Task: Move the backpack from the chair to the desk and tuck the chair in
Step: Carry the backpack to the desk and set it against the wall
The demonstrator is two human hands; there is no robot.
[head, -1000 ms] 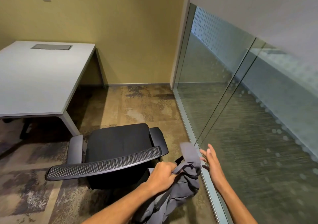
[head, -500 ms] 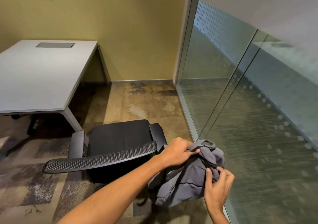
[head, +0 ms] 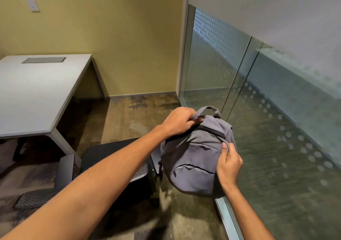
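Note:
A grey backpack [head: 195, 156] hangs in the air to the right of the chair, held by both hands. My left hand [head: 180, 122] grips its top by the carry handle. My right hand [head: 228, 163] pinches its right side near the black zipper. The black office chair [head: 110, 153] stands below and to the left, its seat bare, partly hidden by my left forearm. Its mesh backrest [head: 35, 199] faces me. The white desk [head: 36, 92] stands at the left, beyond the chair.
A glass partition [head: 258, 129] with a metal floor rail [head: 227, 217] runs along the right, close to the backpack. A yellow wall closes the far side. Patterned carpet lies between chair, desk and glass. A grey cable hatch [head: 44, 60] sits in the desk top.
The backpack has risen from low beside the chair to chest height and turned its front pockets toward me. My right hand has taken hold of its side.

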